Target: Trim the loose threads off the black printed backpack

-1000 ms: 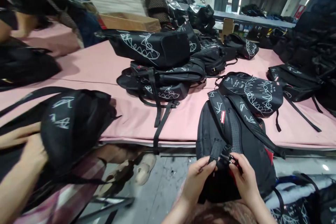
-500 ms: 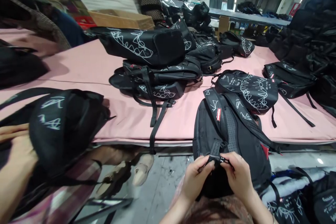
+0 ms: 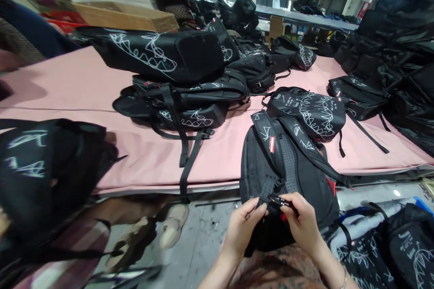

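A black backpack [image 3: 249, 162] lies in front of me over the table edge, its shoulder straps with white scribbles and a small red label facing up. My left hand [image 3: 242, 226] pinches the end of a black strap [image 3: 269, 186] at the bag's lower part. Close beside it, my right hand [image 3: 301, 221] is closed on a small dark pointed tool [image 3: 278, 200], which looks like thread snips. The tool's tip is at the strap near my left fingertips. Exactly what it touches is too small to tell.
Stacked black bags [image 3: 190, 58] lie on the pink-covered table [image 3: 149, 158]. Another printed backpack [image 3: 312, 113] sits just beyond mine. At the left, a person's plaid-clothed leg [image 3: 81, 239] shows beneath a black bag [image 3: 61, 162]. More bags [image 3: 407, 239] are low on the right.
The view has shifted right, so everything sits further left. My hands have drawn slightly closer at the strap, and the dark tool in my right hand now points toward my left fingers.
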Available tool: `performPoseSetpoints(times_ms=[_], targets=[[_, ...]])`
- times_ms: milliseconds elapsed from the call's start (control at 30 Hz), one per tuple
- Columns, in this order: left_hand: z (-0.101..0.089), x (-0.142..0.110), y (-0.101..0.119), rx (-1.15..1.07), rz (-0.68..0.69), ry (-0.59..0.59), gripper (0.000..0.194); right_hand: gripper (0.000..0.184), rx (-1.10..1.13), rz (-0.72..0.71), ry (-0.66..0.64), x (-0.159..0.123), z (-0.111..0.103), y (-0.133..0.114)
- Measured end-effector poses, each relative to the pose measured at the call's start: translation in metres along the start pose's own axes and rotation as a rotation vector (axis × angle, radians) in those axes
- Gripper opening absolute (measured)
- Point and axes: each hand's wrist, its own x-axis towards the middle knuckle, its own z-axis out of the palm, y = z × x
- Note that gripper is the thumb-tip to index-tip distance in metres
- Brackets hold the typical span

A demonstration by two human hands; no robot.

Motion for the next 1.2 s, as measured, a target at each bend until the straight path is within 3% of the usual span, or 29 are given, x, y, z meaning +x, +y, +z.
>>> performPoseSetpoints(times_ms=[300, 433, 567, 667, 700, 800, 900, 1033, 1200], targets=[[0.003, -0.001, -0.003, -0.082, 0.001, -0.006, 0.024, 0.020, -0.016, -0.010, -0.039, -0.003, -0.003, -0.003], [0.004, -0.002, 0.004, -0.427, -0.136, -0.088, 0.032, 0.019, 0.159, 0.072, 0.030, -0.004, 0.000, -0.004], [0.008, -0.004, 0.005, -0.732, -0.315, -0.288, 0.032, 0.031, 0.480, 0.236, 0.097, -0.002, 0.009, -0.002], [0.013, -0.007, -0.002, -0.652, -0.345, -0.384, 0.035, 0.018, 0.563, 0.406, 0.083, 0.003, 0.015, -0.001], [0.015, -0.008, -0.004, -0.585, -0.314, -0.361, 0.036, 0.012, 0.564, 0.453, 0.104, 0.005, 0.016, -0.001], [0.014, -0.009, -0.007, -0.334, -0.168, -0.229, 0.034, 0.023, 0.570, 0.513, 0.191, 0.010, 0.019, 0.002], [0.009, -0.008, -0.008, -0.171, -0.142, -0.151, 0.030, 0.022, 0.519, 0.474, 0.127, 0.014, 0.020, 0.005], [0.000, -0.004, -0.007, -0.295, -0.254, -0.010, 0.029, 0.015, 0.320, 0.374, 0.139, 0.011, 0.017, 0.010], [-0.005, 0.000, -0.001, -0.369, -0.237, 0.045, 0.029, 0.018, -0.076, 0.014, 0.220, -0.002, 0.003, 0.017]])
